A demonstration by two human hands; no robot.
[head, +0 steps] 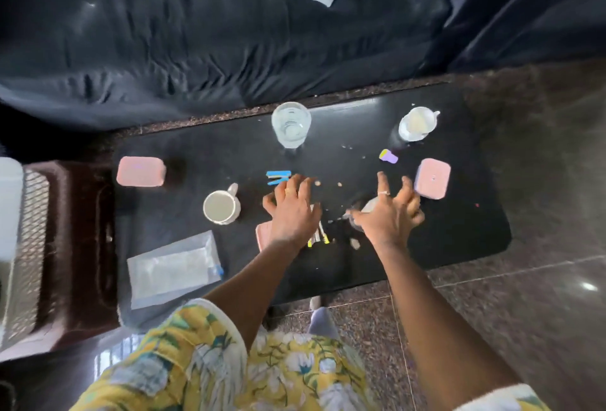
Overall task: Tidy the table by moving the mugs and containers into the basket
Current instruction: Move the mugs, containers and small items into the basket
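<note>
On the black table point(459, 246) stand a white mug point(221, 207) left of centre and a second white mug point(418, 124) at the back right. Pink containers lie at the left point(141, 171), at the right point(432, 178), and partly hidden under my left wrist point(263, 235). My left hand point(293, 207) hovers over the table's middle with fingers spread. Spread the same way, my right hand point(392, 214) hangs over a small mug or glass point(357, 214) that it mostly hides. The mesh basket point(26, 246) sits off the table's left end.
A clear glass point(291, 124) stands at the back centre. A blue clip point(278, 178), a small purple cap point(388, 156), pens point(318, 238) and crumbs lie around my hands. A clear plastic pouch point(173, 268) lies front left. A dark sofa point(196, 33) runs behind the table.
</note>
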